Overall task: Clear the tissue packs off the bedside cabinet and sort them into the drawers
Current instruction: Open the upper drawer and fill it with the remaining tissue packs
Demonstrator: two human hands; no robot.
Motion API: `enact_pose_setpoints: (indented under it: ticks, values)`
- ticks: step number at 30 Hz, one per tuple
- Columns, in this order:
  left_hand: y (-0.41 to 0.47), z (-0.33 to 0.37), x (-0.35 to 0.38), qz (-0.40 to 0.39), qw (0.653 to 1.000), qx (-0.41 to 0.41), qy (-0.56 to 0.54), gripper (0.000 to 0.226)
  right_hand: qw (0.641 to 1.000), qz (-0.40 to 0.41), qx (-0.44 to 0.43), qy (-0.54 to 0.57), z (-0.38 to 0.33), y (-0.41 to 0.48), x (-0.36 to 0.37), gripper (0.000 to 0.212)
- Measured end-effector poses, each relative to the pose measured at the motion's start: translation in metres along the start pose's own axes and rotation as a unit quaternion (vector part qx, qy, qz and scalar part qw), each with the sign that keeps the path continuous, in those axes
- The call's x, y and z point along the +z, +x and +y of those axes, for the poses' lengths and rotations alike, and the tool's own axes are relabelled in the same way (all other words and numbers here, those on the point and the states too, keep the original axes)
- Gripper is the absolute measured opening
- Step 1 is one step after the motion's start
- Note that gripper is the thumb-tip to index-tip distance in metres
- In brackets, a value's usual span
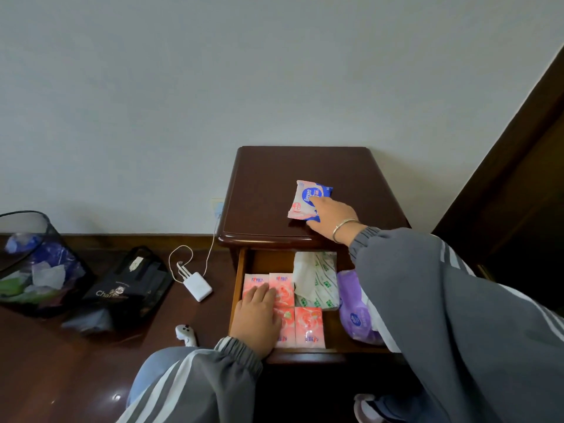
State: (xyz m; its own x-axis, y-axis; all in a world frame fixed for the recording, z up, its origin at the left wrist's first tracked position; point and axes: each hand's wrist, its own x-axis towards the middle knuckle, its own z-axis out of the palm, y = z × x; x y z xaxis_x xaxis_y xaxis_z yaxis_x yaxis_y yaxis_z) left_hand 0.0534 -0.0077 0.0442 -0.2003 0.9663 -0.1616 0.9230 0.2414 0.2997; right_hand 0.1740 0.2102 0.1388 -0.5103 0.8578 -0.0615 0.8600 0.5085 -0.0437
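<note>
A blue and pink tissue pack (306,198) lies on top of the dark wooden bedside cabinet (268,190). My right hand (331,216) grips its near edge, thumb on top of the pack. Below, the top drawer (239,279) stands pulled out. Several pink tissue packs (308,326) lie flat in its left half. My left hand (258,315) presses down on them with straight fingers. A white and green soft tissue pack (317,277) and a purple pack (354,312) lie in the drawer's right half, partly hidden by my right sleeve.
On the floor to the left stand a mesh waste bin (33,264) and a black bag (128,288). A white charger with its cable (198,288) and a small white controller (185,333) lie near the cabinet. A dark wooden panel (512,184) rises on the right.
</note>
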Motion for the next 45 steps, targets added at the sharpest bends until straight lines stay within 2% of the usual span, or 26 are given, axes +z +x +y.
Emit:
enact_pose_setpoints:
  ticks: [2,4,7,10,13,16,19,21,25,28,30,34,38,40,42,45]
  values:
    - [0.0,0.001,0.0,0.006,1.0,0.002,-0.004,0.057,0.998,0.032,-0.015,-0.054,0.005,0.001,0.002,0.05]
    - [0.0,0.001,0.0,0.012,1.0,0.001,-0.004,0.056,0.996,0.071,-0.01,-0.051,0.014,-0.003,-0.001,0.044]
    - [0.0,0.001,0.001,0.011,1.0,0.005,-0.003,0.056,0.987,0.144,0.016,0.075,0.031,-0.026,-0.015,0.04]
    - [0.0,0.003,-0.002,0.015,1.0,0.011,-0.001,0.056,0.953,0.214,0.02,0.216,0.051,-0.073,-0.033,0.034]
    - [-0.002,0.008,-0.005,0.047,0.998,0.028,0.033,0.053,0.933,0.258,0.015,0.252,0.075,-0.138,-0.046,0.03]
    - [-0.001,0.036,-0.005,0.07,0.989,0.126,0.024,0.049,0.935,0.25,0.023,0.251,0.099,-0.201,-0.047,0.032]
    - [0.01,0.09,0.007,0.01,0.967,0.254,-0.028,0.048,0.938,0.226,0.047,0.26,0.112,-0.243,-0.038,0.036]
    - [0.022,0.122,0.018,-0.04,0.96,0.276,-0.014,0.051,0.938,0.206,0.075,0.269,0.117,-0.259,-0.029,0.038]
    - [0.043,0.151,0.037,-0.12,0.959,0.239,0.09,0.055,0.937,0.184,0.101,0.281,0.126,-0.269,-0.011,0.039]
    - [0.043,0.147,0.043,-0.186,0.93,0.262,0.178,0.049,0.941,0.173,0.089,0.279,0.129,-0.264,-0.002,0.04]
    - [0.039,0.141,0.044,-0.204,0.924,0.271,0.176,0.045,0.949,0.154,0.073,0.266,0.129,-0.259,0.004,0.042]
    - [0.037,0.133,0.035,-0.201,0.945,0.233,0.11,0.046,0.97,0.104,0.039,0.215,0.115,-0.235,0.014,0.045]
    - [0.035,0.102,0.018,-0.146,0.951,0.248,0.111,0.05,0.995,0.037,0.036,0.083,0.097,-0.204,0.034,0.047]
    - [0.036,0.083,0.012,-0.117,0.961,0.213,0.134,0.055,0.999,0.026,0.022,0.032,0.092,-0.188,0.048,0.047]
    - [0.036,0.07,0.01,-0.124,0.964,0.169,0.161,0.058,1.0,0.015,0.005,-0.008,0.088,-0.169,0.061,0.049]
    - [0.036,0.064,0.013,-0.161,0.96,0.149,0.176,0.056,0.999,0.007,-0.014,-0.05,0.083,-0.14,0.075,0.053]
